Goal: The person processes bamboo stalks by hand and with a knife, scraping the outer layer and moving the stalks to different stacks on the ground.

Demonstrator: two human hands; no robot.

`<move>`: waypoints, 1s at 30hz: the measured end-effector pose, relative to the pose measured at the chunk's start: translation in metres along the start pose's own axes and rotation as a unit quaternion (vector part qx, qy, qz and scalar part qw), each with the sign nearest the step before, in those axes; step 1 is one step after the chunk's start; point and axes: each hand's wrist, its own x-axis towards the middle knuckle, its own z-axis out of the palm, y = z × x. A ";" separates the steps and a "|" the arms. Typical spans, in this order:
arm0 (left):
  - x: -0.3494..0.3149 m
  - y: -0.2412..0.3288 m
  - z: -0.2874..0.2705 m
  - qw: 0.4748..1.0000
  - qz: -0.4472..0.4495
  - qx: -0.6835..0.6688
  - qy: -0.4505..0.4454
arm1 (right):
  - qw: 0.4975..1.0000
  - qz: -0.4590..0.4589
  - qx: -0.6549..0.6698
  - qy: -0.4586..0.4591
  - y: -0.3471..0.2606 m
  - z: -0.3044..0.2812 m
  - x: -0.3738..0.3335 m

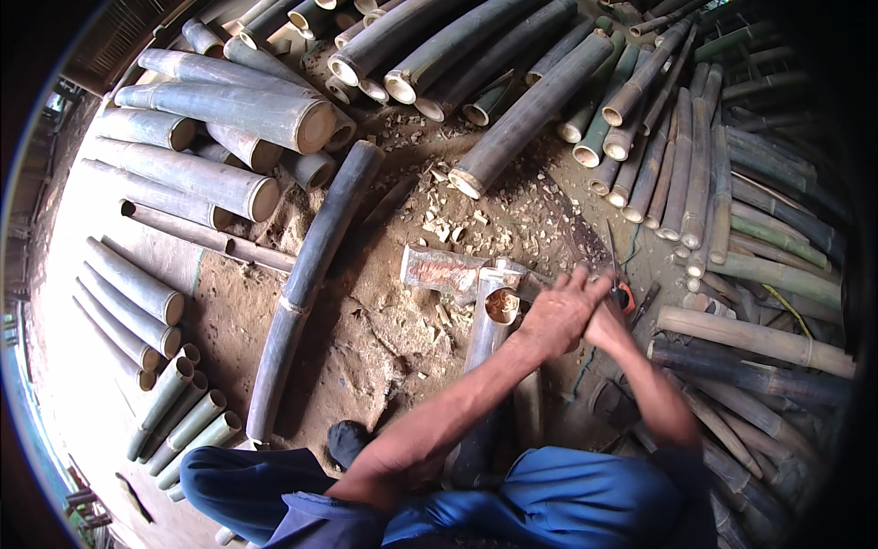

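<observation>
My left hand [560, 316] reaches across to the right, its fingers stretched out and overlapping my right hand. My right hand [604, 320] is beside and partly under it; its fingers are mostly hidden, and whether they hold something does not show. Just left of the hands, a bamboo length [486, 343] lies between my legs, with an opening near its far end and pale shavings inside. Beyond that end is a worn piece of wood [444, 273] with reddish marks. Close to the right hand is a saw with an orange handle [625, 297], partly hidden.
A long dark bamboo pole [311, 284] lies to the left. Thick bamboo sections [229, 108] are stacked at far left; thinner lengths [718, 183] crowd the right side. Wood chips [457, 224] litter the ground ahead. Short bamboo tubes [174, 412] stand lower left.
</observation>
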 end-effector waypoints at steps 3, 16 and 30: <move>-0.002 0.000 0.010 0.999 0.040 0.030 -0.019 | 0.999 -0.033 -0.016 0.035 0.008 0.006 -0.001; -0.023 -0.011 -0.008 0.931 -0.036 -0.148 0.332 | 0.912 -0.324 -0.239 0.082 -0.061 -0.030 0.065; -0.014 -0.011 -0.025 0.965 -0.032 -0.184 0.184 | 0.977 -0.157 -0.144 -0.007 -0.071 -0.065 0.045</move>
